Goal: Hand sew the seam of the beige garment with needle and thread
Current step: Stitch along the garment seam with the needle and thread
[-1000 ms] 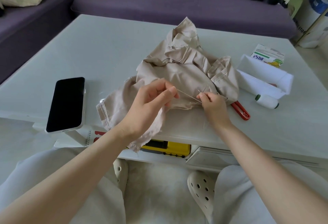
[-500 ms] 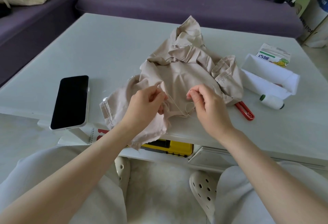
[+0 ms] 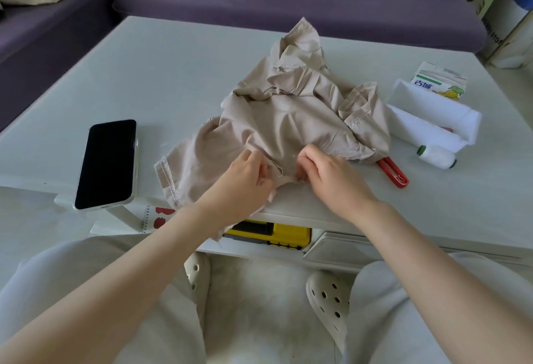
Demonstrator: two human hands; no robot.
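The beige garment (image 3: 288,121) has its seam edge (image 3: 281,176) running left-right between both hands; left hand (image 3: 245,181) and right hand (image 3: 331,179) each pinch it (needle unseen).

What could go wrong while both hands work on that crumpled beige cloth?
The left hand and right hand pinch the crumpled beige fabric garment close together and the needle is out of sight, so a pricked finger seems possible. The black smartphone lies at the near edge of the white table beside the left forearm; a nudge might drop it.
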